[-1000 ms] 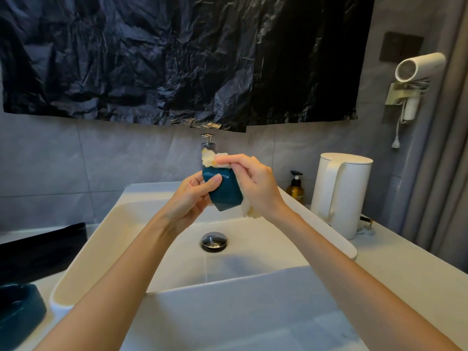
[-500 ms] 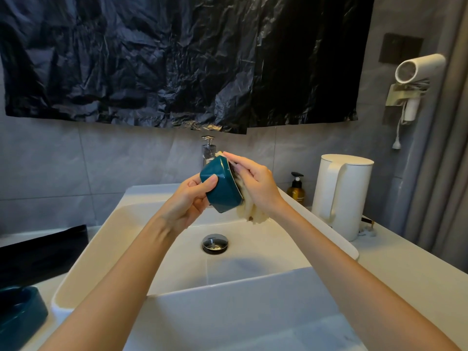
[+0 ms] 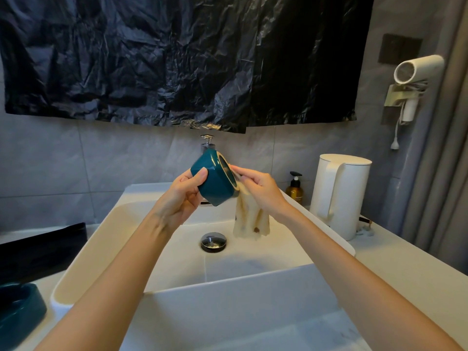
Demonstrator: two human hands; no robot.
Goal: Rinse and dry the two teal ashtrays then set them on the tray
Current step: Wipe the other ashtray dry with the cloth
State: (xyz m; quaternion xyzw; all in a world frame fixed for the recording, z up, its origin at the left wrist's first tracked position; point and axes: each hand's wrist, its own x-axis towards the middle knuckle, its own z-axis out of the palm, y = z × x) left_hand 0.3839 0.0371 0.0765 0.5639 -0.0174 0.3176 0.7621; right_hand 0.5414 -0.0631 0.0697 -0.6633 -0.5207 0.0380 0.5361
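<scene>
A teal ashtray point(image 3: 215, 181) with a gold rim is held on its side above the white sink point(image 3: 182, 252), its mouth turned to the right. My left hand point(image 3: 181, 195) grips its base, thumb on the near side. My right hand point(image 3: 260, 188) pinches a cream cloth point(image 3: 250, 219) against the ashtray's rim, and the cloth hangs down below the hand. A second teal ashtray point(image 3: 17, 310) stands on the counter at the lower left, partly cut off. A dark tray point(image 3: 40, 249) lies behind it on the left.
The tap point(image 3: 207, 143) rises behind the ashtray, with the drain plug point(image 3: 213, 241) below. A white kettle point(image 3: 339, 193) and an amber pump bottle point(image 3: 295, 188) stand on the right counter. A hair dryer point(image 3: 415, 72) hangs on the right wall. Black plastic sheet point(image 3: 177, 59) covers the wall above.
The ashtray has turned so its mouth faces right. My right hand moved from its top to its rim, and the cloth now hangs loose below that hand.
</scene>
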